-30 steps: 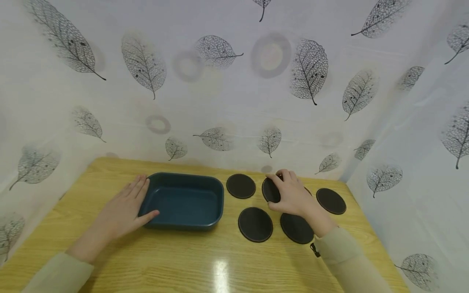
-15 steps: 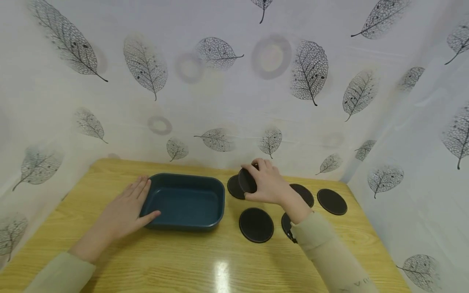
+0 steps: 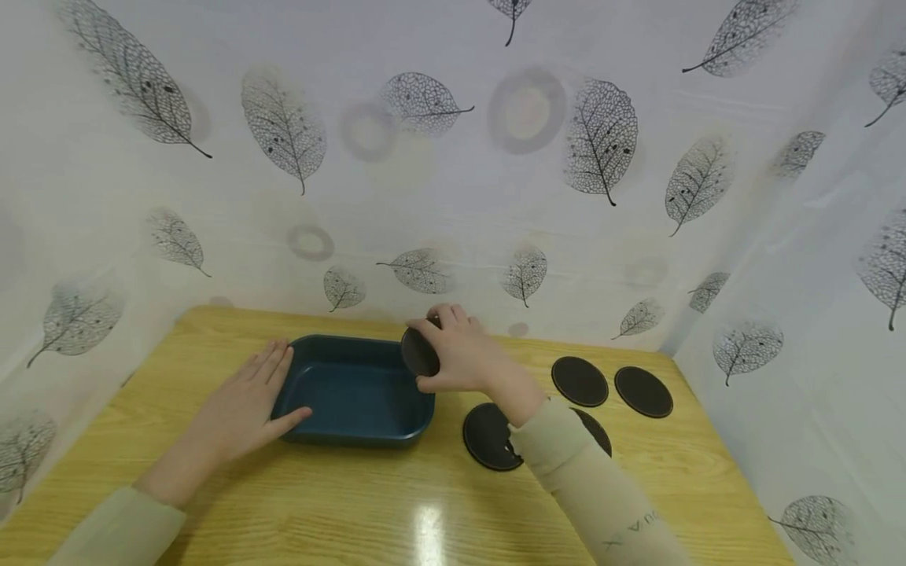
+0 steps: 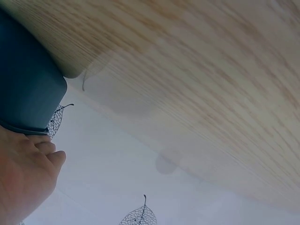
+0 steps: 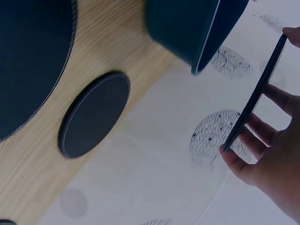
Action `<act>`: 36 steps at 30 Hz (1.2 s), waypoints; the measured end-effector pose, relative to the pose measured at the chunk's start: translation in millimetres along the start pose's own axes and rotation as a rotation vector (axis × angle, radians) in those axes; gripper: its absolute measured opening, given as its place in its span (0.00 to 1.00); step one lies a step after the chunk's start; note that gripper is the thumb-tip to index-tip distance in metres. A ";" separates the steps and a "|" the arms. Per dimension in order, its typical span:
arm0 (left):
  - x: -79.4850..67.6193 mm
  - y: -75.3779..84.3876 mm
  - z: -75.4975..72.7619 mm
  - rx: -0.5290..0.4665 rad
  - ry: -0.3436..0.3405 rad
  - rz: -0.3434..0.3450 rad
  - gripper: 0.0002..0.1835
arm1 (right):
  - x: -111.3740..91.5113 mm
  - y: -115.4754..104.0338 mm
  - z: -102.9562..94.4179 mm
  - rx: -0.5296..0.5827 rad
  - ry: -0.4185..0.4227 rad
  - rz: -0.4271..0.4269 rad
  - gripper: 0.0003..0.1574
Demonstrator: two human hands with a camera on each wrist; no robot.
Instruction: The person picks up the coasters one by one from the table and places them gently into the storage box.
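Note:
A dark blue rectangular dish (image 3: 354, 436) stands on the wooden table. My left hand (image 3: 237, 409) lies along its left side, fingers straight and thumb stretched out near the front left corner. In the left wrist view the fingers touch the dish's rim (image 4: 23, 130). My right hand (image 3: 463, 354) pinches a thin black round coaster (image 3: 419, 351) by its edges. This coaster is tilted and raised at the dish's right rim. In the right wrist view the held coaster (image 5: 255, 96) appears nearly edge-on, apart from the dish (image 5: 187, 33).
Several more black coasters lie flat on the right: one in front (image 3: 484, 432), another partly under the right sleeve (image 3: 596, 428), two farther right (image 3: 580, 381) (image 3: 643, 391). A leaf-patterned white curtain (image 3: 453, 196) hangs behind the table.
My right hand has picked up a coaster from the back row and carried it left, past a neighbouring coaster, to the dish's right rim. The left hand and dish keep their places.

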State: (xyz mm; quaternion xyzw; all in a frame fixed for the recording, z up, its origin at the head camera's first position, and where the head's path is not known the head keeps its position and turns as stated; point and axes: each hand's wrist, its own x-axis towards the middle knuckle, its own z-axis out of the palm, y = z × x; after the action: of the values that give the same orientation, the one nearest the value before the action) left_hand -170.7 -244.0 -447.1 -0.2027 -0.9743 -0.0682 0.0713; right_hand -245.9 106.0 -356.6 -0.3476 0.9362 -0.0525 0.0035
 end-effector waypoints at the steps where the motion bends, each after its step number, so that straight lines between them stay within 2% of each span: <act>1: -0.2 -0.1 0.3 -0.001 0.001 0.000 0.58 | 3.3 -3.9 1.7 -0.005 -0.009 -0.006 0.56; 8: -0.7 -0.2 0.5 -0.007 0.011 0.004 0.57 | 23.0 -29.9 18.1 -0.057 -0.032 -0.078 0.55; 15: 0.4 0.4 0.1 0.010 0.015 0.005 0.57 | 31.1 -49.3 36.1 -0.125 -0.090 -0.100 0.56; 27: -0.2 0.3 -0.8 -0.006 -0.001 -0.005 0.57 | 36.2 -54.0 65.0 -0.122 -0.169 -0.058 0.52; 36: 0.1 1.6 -1.6 0.002 -0.005 -0.007 0.57 | 35.6 -59.6 74.2 -0.153 -0.217 -0.053 0.51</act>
State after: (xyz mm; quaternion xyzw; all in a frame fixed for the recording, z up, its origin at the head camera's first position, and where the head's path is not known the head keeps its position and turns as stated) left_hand -170.0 -242.7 -445.3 -0.1994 -0.9752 -0.0670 0.0688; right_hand -230.9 30.9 -423.4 -0.3753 0.9220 0.0567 0.0769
